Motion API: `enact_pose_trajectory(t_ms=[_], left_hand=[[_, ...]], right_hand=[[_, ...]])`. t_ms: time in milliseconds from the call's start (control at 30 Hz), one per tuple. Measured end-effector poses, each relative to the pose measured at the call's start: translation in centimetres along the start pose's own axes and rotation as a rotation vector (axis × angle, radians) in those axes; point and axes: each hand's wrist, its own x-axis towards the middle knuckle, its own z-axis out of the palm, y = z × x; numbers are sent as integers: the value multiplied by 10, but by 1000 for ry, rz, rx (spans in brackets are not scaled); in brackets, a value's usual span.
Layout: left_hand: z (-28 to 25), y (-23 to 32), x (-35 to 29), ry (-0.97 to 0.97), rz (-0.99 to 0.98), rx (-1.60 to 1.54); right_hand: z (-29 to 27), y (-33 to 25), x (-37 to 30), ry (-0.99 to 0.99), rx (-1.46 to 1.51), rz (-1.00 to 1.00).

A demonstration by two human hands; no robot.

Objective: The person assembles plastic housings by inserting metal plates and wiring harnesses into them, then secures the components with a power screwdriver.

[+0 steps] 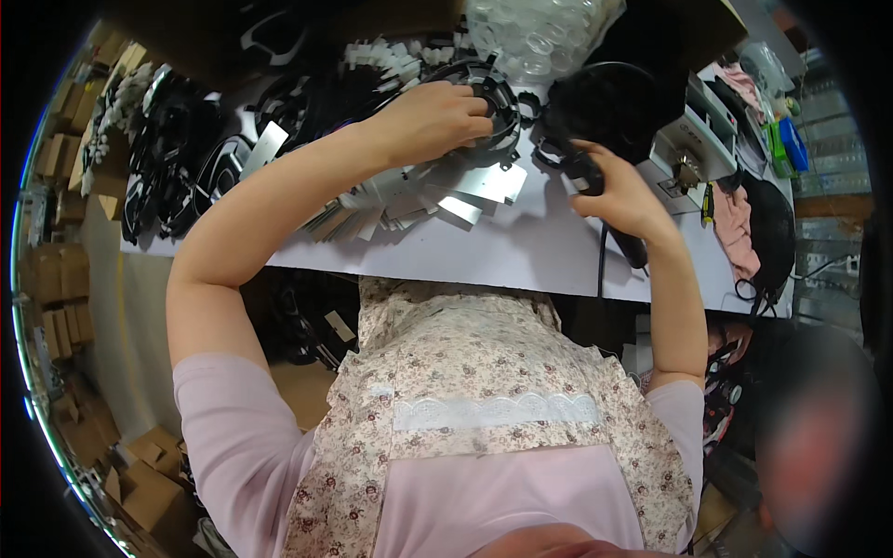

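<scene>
Hands at work on a white counter

Right hand wraps its fingers around a black tool handle whose long axis runs toward the near edge. Beyond flat silver tags, left hand, arm outstretched, pinches a black plastic ring lying flat. Farther back sits a clear bag.

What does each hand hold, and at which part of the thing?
The left hand grips a black plastic ring at its near rim. The right hand is closed around the handle of a black corded tool.
</scene>
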Motion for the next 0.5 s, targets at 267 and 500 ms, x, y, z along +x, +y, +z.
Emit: enact_pose_trajectory(t_ms=[267, 500], left_hand=[[-24, 33, 6, 202, 23, -120], [-2, 98, 5, 82, 280, -260]], right_hand=[[-4, 21, 1, 8, -72, 19], [-33, 31, -17, -41, 265, 203]])
